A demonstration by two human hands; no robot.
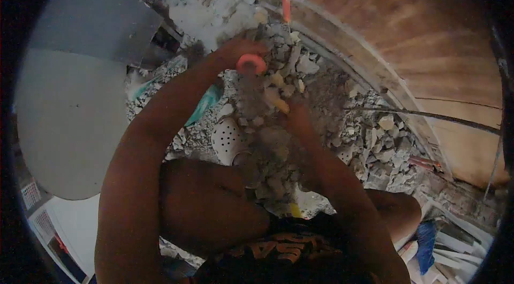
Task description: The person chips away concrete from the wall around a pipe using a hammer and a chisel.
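Observation:
My left hand (241, 51) is closed around a chisel with a round orange-red hand guard (250, 63), above the broken rubble. Most of the chisel's shaft is hidden by the hand. Below and to the right, my right hand (294, 118) is closed on the yellow handle of a hammer (277, 100). The hammer's head is smeared by motion near the chisel's guard, so I cannot tell if the two touch. Loose chunks of masonry (278, 78) lie around both hands.
A light perforated clog (227, 139) stands on the rubble between my legs. Teal plastic (206, 104) lies to the left, beside large grey panels (75, 118). A curved wooden board (428, 43) with an orange strap (285, 3) borders the right. A thin rod (428, 115) juts across the rubble.

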